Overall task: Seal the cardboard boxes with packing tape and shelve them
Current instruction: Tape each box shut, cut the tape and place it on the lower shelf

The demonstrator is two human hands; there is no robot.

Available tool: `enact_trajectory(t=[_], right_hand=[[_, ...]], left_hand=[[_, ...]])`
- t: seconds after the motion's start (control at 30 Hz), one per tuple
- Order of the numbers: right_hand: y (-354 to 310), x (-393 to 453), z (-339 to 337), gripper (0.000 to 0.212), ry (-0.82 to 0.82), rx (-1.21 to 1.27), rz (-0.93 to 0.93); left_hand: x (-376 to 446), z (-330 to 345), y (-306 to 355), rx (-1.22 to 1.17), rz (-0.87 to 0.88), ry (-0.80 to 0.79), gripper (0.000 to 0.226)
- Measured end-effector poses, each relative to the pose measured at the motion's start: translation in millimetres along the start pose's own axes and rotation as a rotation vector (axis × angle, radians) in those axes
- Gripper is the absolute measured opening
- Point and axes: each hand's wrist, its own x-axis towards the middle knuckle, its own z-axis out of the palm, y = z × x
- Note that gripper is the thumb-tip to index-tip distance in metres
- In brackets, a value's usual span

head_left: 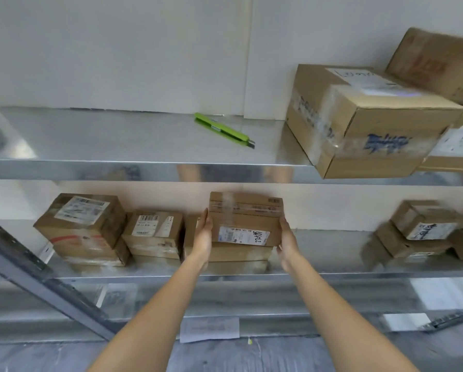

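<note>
A small taped cardboard box [245, 216] with a white label sits on top of another flat box [235, 253] on the lower metal shelf [332, 267]. My left hand [204, 237] presses flat against the box's left side, fingers straight. My right hand [286, 238] lies against its right side, fingers extended along the edge. Clear tape runs across the box's top. Both forearms reach up from the bottom of the view.
Two stacks of labelled boxes [90, 229] stand left of my hands, more boxes [418, 232] at the right. The upper shelf [117, 167] holds a green utility knife [225, 130] and large boxes [364, 122] at the right. A grey diagonal brace [37, 277] crosses lower left.
</note>
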Motion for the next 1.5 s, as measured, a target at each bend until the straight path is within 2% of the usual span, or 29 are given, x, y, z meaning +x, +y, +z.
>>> enact_trajectory(t=[0.07,0.13,0.23,0.27,0.37,0.43,0.5,0.6,0.67,0.77,0.9,1.0,1.03,1.1,1.23,1.3,1.4,1.5], right_hand=[[0,2,-2,0.029,0.016,-0.032,0.008],[-6,-1,-3,0.036,0.027,-0.07,-0.011],[-17,-4,-9,0.067,0.094,-0.113,-0.006],[-21,-9,-12,0.071,0.128,-0.13,-0.009],[-35,-24,-24,0.063,0.301,-0.134,-0.132],[-46,-41,-35,0.042,0.424,-0.091,-0.312],[-60,-60,-49,0.019,0.483,-0.08,-0.503],[-89,-88,-75,0.019,0.604,-0.099,-0.706],[-115,-104,-88,0.021,0.675,-0.05,-0.794],[-151,-123,-97,0.021,0.728,0.041,-0.877],[-188,-143,-98,0.018,0.734,0.11,-0.995],[-220,-151,-100,0.012,0.766,0.178,-1.047],[-233,-153,-102,0.017,0.786,0.189,-1.048],[-260,-154,-111,0.04,0.809,0.115,-1.005],[-293,-156,-118,0.107,0.651,-0.303,-0.801],[-300,-156,-117,0.128,0.598,-0.465,-0.696],[-308,-153,-115,0.136,0.548,-0.542,-0.603],[-312,-150,-118,0.133,0.598,-0.573,-0.575]], left_hand=[[-7,5,4,0.068,-0.009,0.026,0.048],[-12,7,6,0.108,0.052,0.115,0.055],[-18,5,10,0.049,0.179,0.257,0.069],[-23,3,12,0.063,0.207,0.292,0.069],[-34,0,20,0.325,0.224,0.356,0.059],[-42,1,35,0.646,0.179,0.263,0.056],[-49,4,63,0.927,0.088,0.047,0.051],[-79,16,116,1.05,-0.077,-0.31,0.027],[-104,27,149,1.051,-0.117,-0.414,0.023],[-135,46,192,0.966,0.07,-0.343,0.021],[-163,86,223,0.431,0.383,-0.206,0.024],[-171,112,231,0.239,0.528,-0.172,0.026],[-174,119,234,0.214,0.554,-0.177,0.031],[-185,133,246,0.187,0.594,-0.199,0.043],[-204,162,270,0.291,0.653,-0.3,0.057],[-207,175,278,0.338,0.629,-0.334,0.062],[-201,186,286,0.339,0.59,-0.314,0.067],[-194,188,289,0.342,0.57,-0.31,0.068]])
